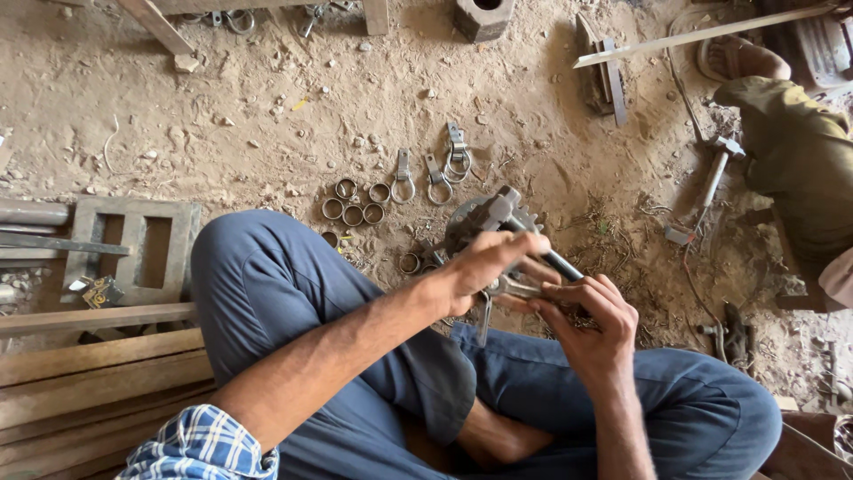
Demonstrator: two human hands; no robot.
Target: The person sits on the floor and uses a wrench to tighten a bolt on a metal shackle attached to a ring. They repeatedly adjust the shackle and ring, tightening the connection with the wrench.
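Head view: both hands, left hand (pixel 484 267) and right hand (pixel 591 324), clasped around metal tool (pixel 515 227) above crossed legs.

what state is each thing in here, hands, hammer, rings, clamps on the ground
left hand: closed around a small metal part
right hand: closed on the hammer handle
hammer: held tilted, head up over the metal disc
metal disc: lying flat on the dirt, partly hidden
loose rings: lying flat in a cluster on the dirt
ring clamps: lying side by side on the dirt, untouched
concrete block: flat on the ground, hollow openings up
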